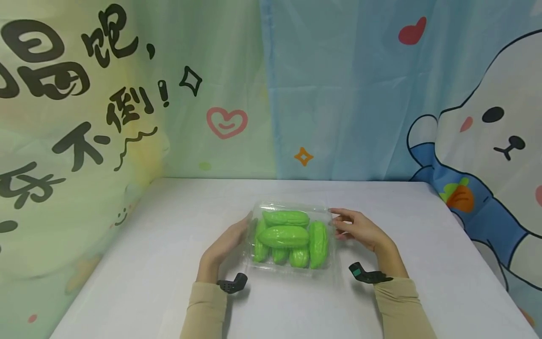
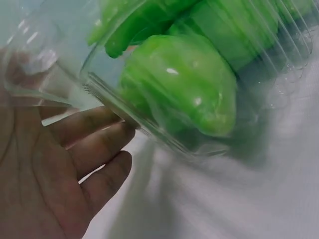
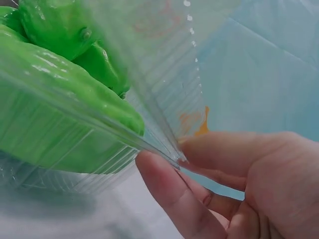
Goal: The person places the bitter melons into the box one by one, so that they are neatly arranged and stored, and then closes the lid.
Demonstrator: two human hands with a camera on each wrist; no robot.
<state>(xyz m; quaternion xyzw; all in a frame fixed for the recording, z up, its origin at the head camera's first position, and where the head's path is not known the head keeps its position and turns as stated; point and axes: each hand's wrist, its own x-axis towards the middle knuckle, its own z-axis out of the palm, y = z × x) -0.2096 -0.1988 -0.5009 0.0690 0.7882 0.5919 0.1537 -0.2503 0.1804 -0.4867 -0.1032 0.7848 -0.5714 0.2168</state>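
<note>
A clear plastic clamshell box (image 1: 292,271) on the table holds several glossy green, elongated vegetables (image 1: 285,237), some lying across others. At its left side, my left hand (image 1: 226,245) has its fingertips against the rim; in the left wrist view, part of that hand (image 2: 45,169) shows through the plastic. My right hand (image 1: 360,230) is at the box's far right corner. Seen in the right wrist view, the right thumb and finger (image 3: 172,191) pinch the rim where the slanted lid (image 3: 149,69) meets the base.
The box stands on a white table (image 1: 161,245). Behind it hangs a printed curtain (image 1: 338,94) with hearts, writing and a cartoon animal. Each wrist wears a black device (image 1: 233,284), below the box's near edge.
</note>
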